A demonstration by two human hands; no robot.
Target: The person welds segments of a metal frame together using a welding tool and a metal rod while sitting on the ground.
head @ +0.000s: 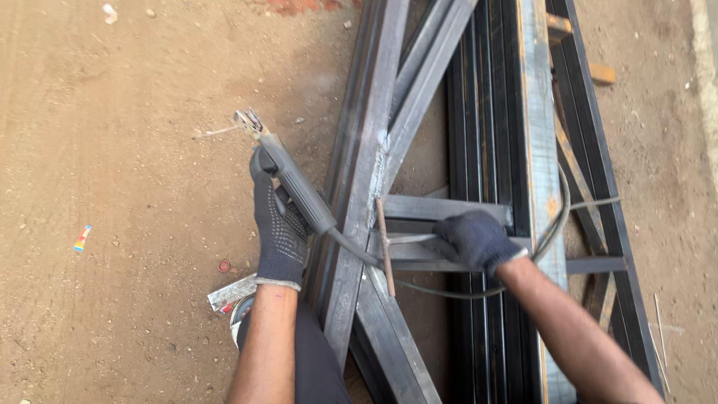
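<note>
My left hand point(280, 224), in a dark dotted glove, grips the grey handle of a welding electrode holder point(295, 179). Its metal jaws point up and left over the dirt and clamp a thin short rod stub. The holder's black cable point(464, 293) curves right across a steel frame point(359, 187) of grey square tubes. My right hand point(475, 239), also gloved, rests on a cross tube and pinches a thin metal rod point(407, 239) that lies along it. A rusty short rod point(384, 243) lies upright across the same joint.
Black steel tubes point(486, 150) are stacked beside the frame at the right. Brown dirt ground point(134, 187) surrounds everything, with small scraps, a coloured wrapper point(82, 238) and a metal offcut point(232, 292) near my left knee.
</note>
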